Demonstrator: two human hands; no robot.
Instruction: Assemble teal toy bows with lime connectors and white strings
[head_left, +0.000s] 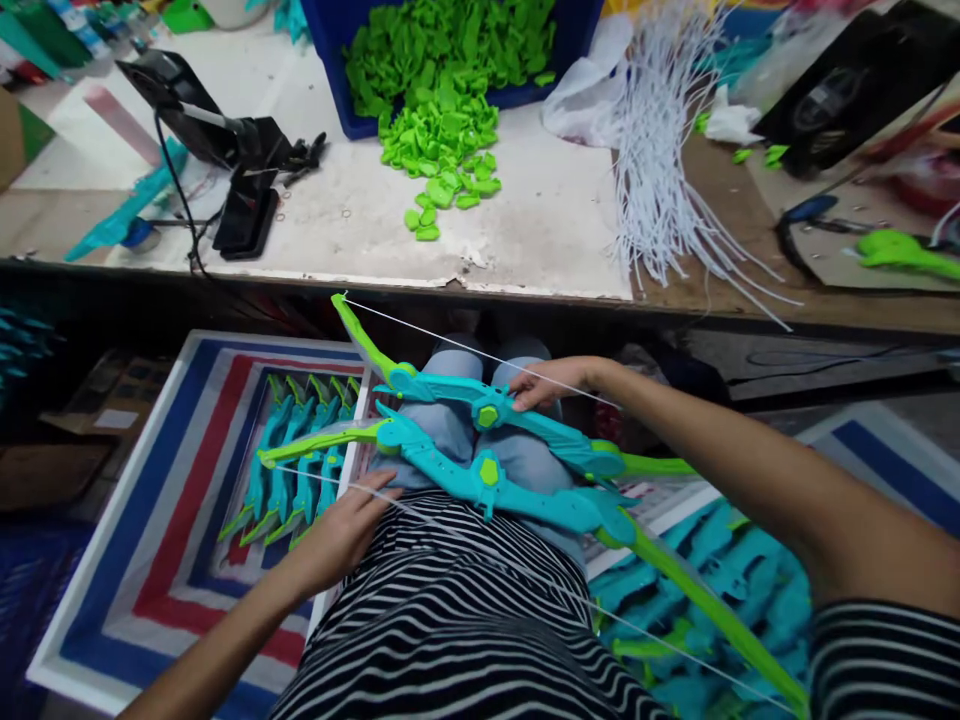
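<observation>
White tray with red-white-and-blue striped lining (161,520) on the left already holds a row of teal-and-green plastic bows (279,460). Two more, a near bow (442,465) and a far bow (442,386), lie across the lap (525,455), both strung, so probably mostly done; dunno about the teal plastic pieces (712,570) at right. Left hand (349,525): fingers loosely apart by the near bow's string. Right hand (551,382): fingers bent together on the far bow's middle, can't tell if gripping.

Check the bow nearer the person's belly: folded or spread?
Spread: the bow has green limbs reaching outward at both ends, with a white string running along its belly side.
</observation>
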